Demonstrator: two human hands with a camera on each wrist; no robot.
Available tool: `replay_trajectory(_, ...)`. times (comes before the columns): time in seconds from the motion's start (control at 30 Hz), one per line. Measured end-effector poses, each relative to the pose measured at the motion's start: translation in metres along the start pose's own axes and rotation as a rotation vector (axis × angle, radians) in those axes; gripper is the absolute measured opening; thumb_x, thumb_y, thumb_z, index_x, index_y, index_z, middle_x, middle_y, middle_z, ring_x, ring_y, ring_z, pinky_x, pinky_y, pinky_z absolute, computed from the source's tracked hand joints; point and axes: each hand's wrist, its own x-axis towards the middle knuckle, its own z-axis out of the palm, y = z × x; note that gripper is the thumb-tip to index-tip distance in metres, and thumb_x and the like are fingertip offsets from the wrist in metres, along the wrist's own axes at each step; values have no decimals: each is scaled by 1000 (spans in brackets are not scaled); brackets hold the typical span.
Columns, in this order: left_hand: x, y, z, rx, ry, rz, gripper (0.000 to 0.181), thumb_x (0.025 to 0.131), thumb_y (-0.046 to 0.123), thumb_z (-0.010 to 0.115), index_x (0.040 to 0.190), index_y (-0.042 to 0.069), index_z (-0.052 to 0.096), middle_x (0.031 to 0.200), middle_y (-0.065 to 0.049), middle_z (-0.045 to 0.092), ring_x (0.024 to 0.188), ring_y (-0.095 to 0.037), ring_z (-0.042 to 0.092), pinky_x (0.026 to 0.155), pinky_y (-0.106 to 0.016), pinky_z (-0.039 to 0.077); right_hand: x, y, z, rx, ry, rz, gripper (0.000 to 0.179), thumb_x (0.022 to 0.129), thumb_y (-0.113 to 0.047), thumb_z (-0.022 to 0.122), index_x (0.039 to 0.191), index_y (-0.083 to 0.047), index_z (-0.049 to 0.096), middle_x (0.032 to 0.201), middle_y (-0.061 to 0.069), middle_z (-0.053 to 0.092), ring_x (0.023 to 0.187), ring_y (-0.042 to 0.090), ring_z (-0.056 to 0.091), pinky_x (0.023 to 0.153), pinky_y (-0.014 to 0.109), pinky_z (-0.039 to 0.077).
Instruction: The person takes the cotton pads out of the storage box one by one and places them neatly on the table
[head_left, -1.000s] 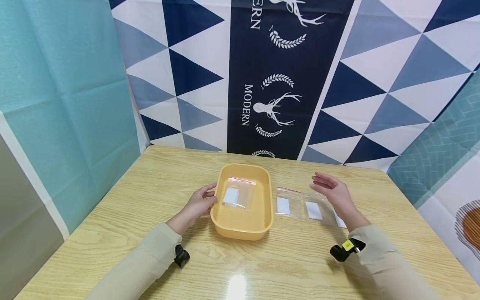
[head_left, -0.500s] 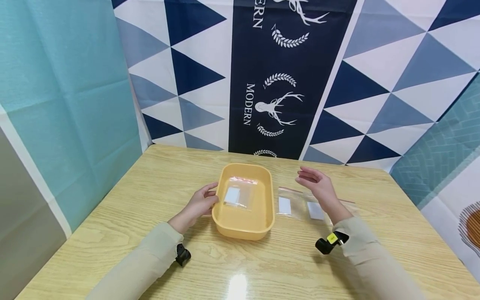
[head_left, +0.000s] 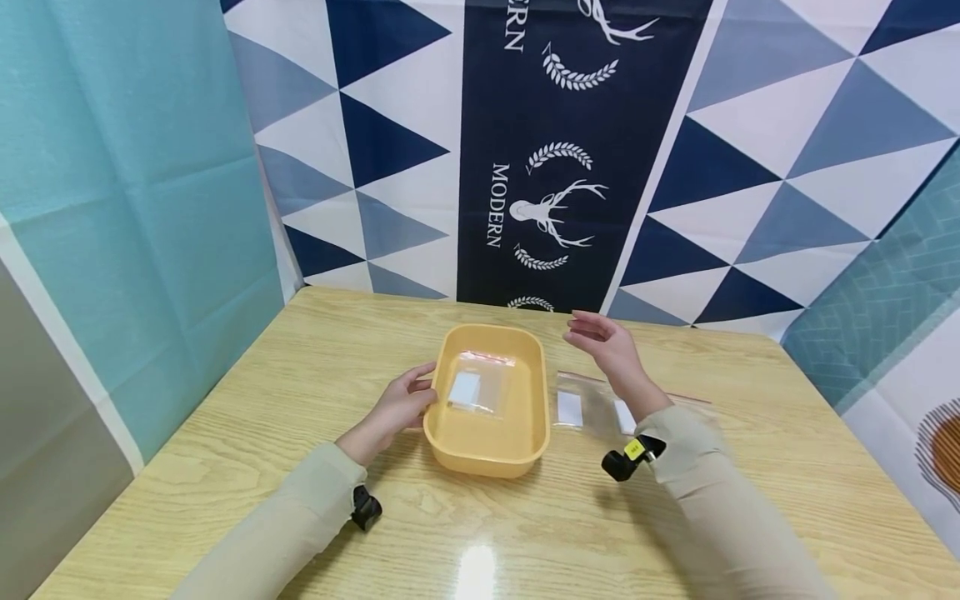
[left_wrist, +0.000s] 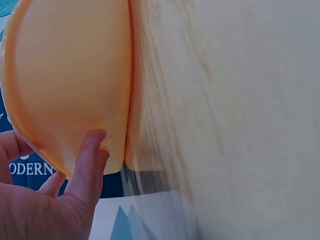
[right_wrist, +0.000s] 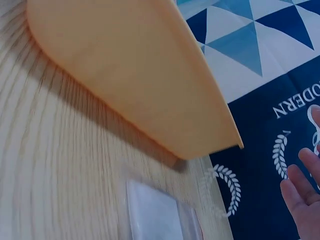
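A yellow plastic tub (head_left: 487, 457) stands on the table with a small clear zip-lock bag (head_left: 491, 392) holding a white card lying inside. My left hand (head_left: 397, 412) grips the tub's left side. In the left wrist view, a curved finger (left_wrist: 90, 160) touches its outer wall and other digits meet the rim. My right hand (head_left: 611, 350), fingers loosely bent and holding nothing, is raised to the right of the tub. Below it lie more zip-lock bags with white cards, the nearest bag (head_left: 570, 408) beside the tub's right wall. My right forearm partly hides the others.
The wooden table (head_left: 360, 333) runs back to a patterned cloth (head_left: 405, 150) hanging behind it. A teal curtain (head_left: 135, 192) hangs on the left. Each wrist wears a black camera, such as the right wrist camera (head_left: 618, 464).
My right hand has moved left and away from me, from over the right-hand bags toward the tub. My left hand and the tub have stayed in place.
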Motion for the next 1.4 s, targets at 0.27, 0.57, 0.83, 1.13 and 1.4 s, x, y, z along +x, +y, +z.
replay_trajectory(0.27, 1, 2, 0, 7, 4, -6, 59, 86, 5, 52, 143, 13, 38, 129, -17, 49, 97, -29, 61, 70, -36, 56, 13, -8, 22, 15, -18, -12, 48, 83, -10, 69, 127, 1, 53, 118, 17, 58, 94, 5, 57, 93, 28, 45)
replay_trajectory(0.57, 1, 2, 0, 10, 7, -10, 59, 86, 5, 52, 142, 13, 38, 129, -17, 50, 98, -29, 61, 71, -36, 56, 26, -19, 46, 29, -12, 7, 43, 84, -10, 68, 125, -2, 56, 119, 19, 59, 101, 14, 57, 98, 35, 41)
replay_trajectory(0.83, 2, 0, 0, 3, 10, -8, 59, 85, 5, 52, 142, 13, 39, 128, -17, 50, 95, -27, 62, 69, -35, 56, 32, -24, 66, 101, -2, 22, 44, 84, -8, 68, 125, 1, 56, 111, 14, 61, 95, 11, 57, 96, 36, 43)
replay_trajectory(1.13, 2, 1, -2, 12, -2, 5, 58, 86, 4, 51, 143, 11, 37, 130, -21, 48, 97, -31, 61, 69, -37, 56, 38, -21, 89, 232, 17, 60, 42, 83, -5, 67, 122, 5, 55, 89, -5, 62, 82, 7, 59, 91, 37, 46)
replay_trajectory(1.4, 4, -1, 0, 14, 5, 2, 58, 86, 4, 51, 142, 10, 38, 128, -20, 49, 98, -31, 61, 70, -37, 56, 36, -15, 107, 94, -29, 96, 41, 80, -7, 71, 120, -1, 59, 102, 11, 64, 97, 25, 60, 93, 37, 46)
